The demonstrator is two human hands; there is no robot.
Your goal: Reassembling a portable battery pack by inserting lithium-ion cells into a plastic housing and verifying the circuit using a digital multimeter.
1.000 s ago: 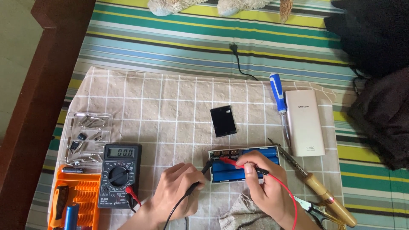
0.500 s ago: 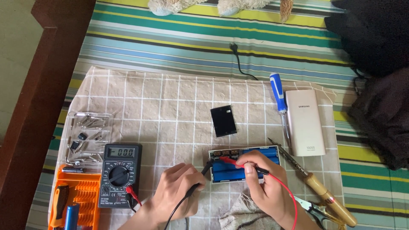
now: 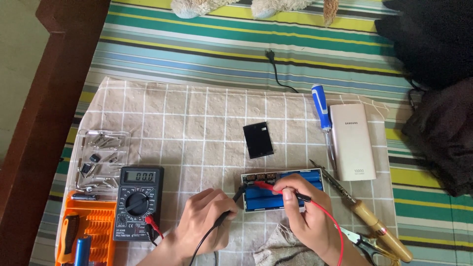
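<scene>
Left hand [image 3: 204, 224] pinches black probe [image 3: 231, 206], right hand [image 3: 308, 216] pinches red probe [image 3: 276, 188], both tips set on opened blue-celled battery pack [image 3: 283, 189] lying on checked cloth [image 3: 197, 118], multimeter [image 3: 139, 202] near for reading.

Bare checked cloth [image 3: 197, 118] above the hands, multimeter [image 3: 139, 202] left, soldering iron [image 3: 364, 216] right

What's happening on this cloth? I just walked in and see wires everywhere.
A person is probing an opened battery pack with blue cells. The left hand holds the black probe at the pack's left end; the right hand holds the red probe on its top edge. Both leads run to the black multimeter, beside an orange tool case.
</scene>
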